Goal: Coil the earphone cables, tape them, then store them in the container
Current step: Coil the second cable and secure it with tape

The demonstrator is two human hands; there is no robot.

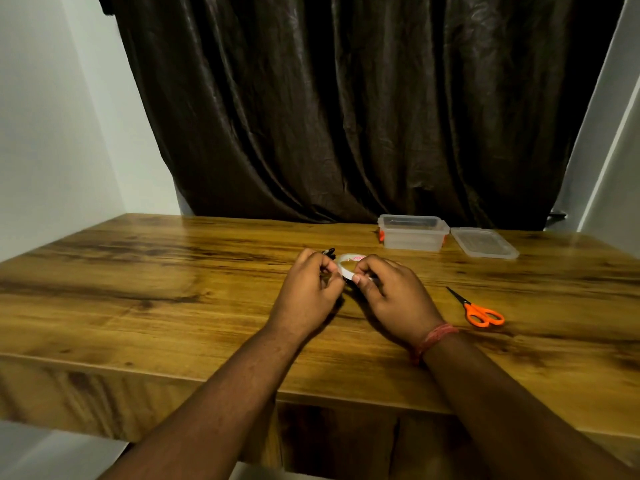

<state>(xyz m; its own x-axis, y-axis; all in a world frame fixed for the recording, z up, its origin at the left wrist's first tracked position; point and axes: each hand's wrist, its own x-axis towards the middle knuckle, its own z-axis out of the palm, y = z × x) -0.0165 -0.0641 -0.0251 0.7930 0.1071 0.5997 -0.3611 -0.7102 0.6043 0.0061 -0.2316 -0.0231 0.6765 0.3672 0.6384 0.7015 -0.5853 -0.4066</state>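
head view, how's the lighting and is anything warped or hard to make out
Head view: dim, warm light, with soft glare on the table to the left. Wide-angle bending tilts the walls and bows the table edge. The curtain is dark with faint sheen. The tape roll between the left hand and right hand is mostly hidden; the scissors read clearly.

A wooden desk [173, 289] with dark grain streaks spans the view. Orange-handled scissors [479, 311] lie flat on it, just right of the right grip, blades closed and pointing to the far left. A dark brown curtain [346, 116] hangs in folds behind the desk's far edge. Pale walls [52, 133] flank the curtain on both sides.
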